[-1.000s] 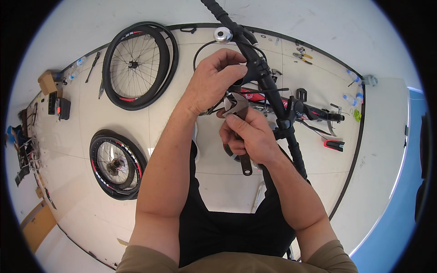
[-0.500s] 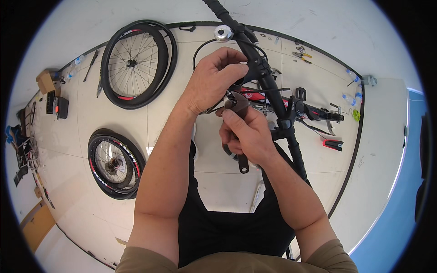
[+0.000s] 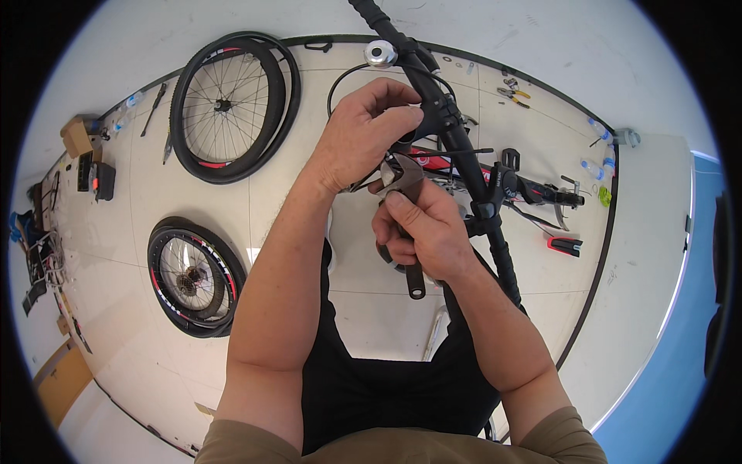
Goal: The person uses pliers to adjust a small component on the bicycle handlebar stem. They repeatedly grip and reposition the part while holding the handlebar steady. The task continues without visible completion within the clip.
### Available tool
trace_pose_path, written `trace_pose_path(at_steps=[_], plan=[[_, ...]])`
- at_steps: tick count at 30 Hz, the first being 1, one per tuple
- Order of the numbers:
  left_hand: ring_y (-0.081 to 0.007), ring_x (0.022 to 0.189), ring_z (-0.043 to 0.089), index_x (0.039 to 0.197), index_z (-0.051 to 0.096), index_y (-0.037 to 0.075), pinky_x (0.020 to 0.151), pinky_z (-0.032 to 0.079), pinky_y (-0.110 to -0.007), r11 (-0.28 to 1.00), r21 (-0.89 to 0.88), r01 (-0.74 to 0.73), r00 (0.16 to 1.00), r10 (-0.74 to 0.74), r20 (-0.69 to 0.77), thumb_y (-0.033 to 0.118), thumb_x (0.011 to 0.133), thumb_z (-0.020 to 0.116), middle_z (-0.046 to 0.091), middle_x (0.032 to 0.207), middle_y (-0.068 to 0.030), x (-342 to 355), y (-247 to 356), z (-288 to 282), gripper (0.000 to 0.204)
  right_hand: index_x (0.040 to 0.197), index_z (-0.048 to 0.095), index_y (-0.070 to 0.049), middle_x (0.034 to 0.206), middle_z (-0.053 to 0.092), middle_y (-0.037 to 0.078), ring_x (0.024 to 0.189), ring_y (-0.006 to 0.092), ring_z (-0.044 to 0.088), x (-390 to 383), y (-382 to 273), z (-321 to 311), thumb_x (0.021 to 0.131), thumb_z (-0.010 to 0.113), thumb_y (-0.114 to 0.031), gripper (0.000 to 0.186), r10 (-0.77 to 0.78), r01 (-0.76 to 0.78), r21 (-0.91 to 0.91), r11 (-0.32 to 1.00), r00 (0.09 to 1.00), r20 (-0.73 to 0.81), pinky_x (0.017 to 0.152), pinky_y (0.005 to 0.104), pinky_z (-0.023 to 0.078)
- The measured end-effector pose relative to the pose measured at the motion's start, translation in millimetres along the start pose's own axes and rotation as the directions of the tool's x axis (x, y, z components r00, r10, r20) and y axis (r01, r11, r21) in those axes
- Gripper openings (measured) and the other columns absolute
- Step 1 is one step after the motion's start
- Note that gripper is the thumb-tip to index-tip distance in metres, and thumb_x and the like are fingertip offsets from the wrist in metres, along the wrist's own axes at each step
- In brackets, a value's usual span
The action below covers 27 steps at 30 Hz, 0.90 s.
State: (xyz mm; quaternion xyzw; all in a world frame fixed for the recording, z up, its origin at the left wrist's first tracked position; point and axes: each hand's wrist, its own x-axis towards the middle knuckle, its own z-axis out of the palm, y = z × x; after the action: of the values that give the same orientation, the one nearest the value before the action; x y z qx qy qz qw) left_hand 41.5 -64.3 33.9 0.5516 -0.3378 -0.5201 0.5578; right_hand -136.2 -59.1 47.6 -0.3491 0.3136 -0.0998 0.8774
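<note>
My left hand (image 3: 362,133) is closed at the black handlebar stem (image 3: 440,114), thumb and fingers curled against it. Its grip is partly hidden. Gripped in my right hand (image 3: 431,236) is a dark adjustable wrench (image 3: 408,178), its jaws up near the bike's head tube under my left wrist. The wrench's handle end sticks out below my fingers. What the jaws touch is hard to make out. A black handlebar (image 3: 468,166) with a silver bell (image 3: 380,53) runs past both hands. Behind it lies the red and black bike frame (image 3: 533,189).
Two spoked wheels with tyres lie on the tiled floor at left, the upper wheel (image 3: 224,104) and the lower wheel (image 3: 193,282). Pliers (image 3: 513,96) and small parts sit at the far right, near plastic bottles (image 3: 592,168). A red and black part (image 3: 565,246) lies by the bike.
The wrench and my right hand have shifted very slightly, the jaws turning a little so more of their face shows. My left hand stays at the stem.
</note>
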Motion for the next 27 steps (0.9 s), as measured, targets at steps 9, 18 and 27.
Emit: trace_pose_path(at_steps=[9,18,27], plan=[[-0.0124,0.093,0.06,0.111,0.064,-0.003,0.085,0.048,-0.027,1.0,-0.025,-0.005,1.0,0.005,0.003,0.023,0.086,0.066,0.068,0.103,-0.0062,0.0,-0.6,0.8,0.037,0.113,0.05,-0.006,0.078,0.059,0.009,0.049,0.0071,0.04,0.3,7.7,4.4,0.109,0.042,-0.031,0.026,-0.103,0.102,-0.027,0.994,0.994,-0.038,0.044,0.0243,0.033],[-0.012,0.092,0.06,0.11,0.064,-0.003,0.084,0.049,-0.026,0.999,-0.048,-0.009,1.0,0.009,0.005,0.02,0.087,0.066,0.067,0.102,-0.0058,-0.1,0.7,1.6,0.033,0.122,0.053,-0.002,0.076,0.059,0.01,0.049,0.008,0.039,-1.1,6.3,7.0,0.109,0.04,-0.032,0.035,-0.093,0.081,-0.106,0.991,0.989,-0.112,0.046,0.024,0.033],[-0.0119,0.092,0.06,0.11,0.064,-0.003,0.084,0.049,-0.026,0.999,-0.001,-0.037,0.999,0.037,-0.001,0.02,0.086,0.066,0.068,0.101,-0.0059,-1.7,3.9,1.2,0.034,0.11,0.049,-0.005,0.076,0.06,0.009,0.046,0.008,0.041,-1.5,2.9,7.2,0.109,0.041,-0.029,0.025,-0.095,0.085,-0.117,0.989,0.992,-0.081,0.042,0.0248,0.035]])
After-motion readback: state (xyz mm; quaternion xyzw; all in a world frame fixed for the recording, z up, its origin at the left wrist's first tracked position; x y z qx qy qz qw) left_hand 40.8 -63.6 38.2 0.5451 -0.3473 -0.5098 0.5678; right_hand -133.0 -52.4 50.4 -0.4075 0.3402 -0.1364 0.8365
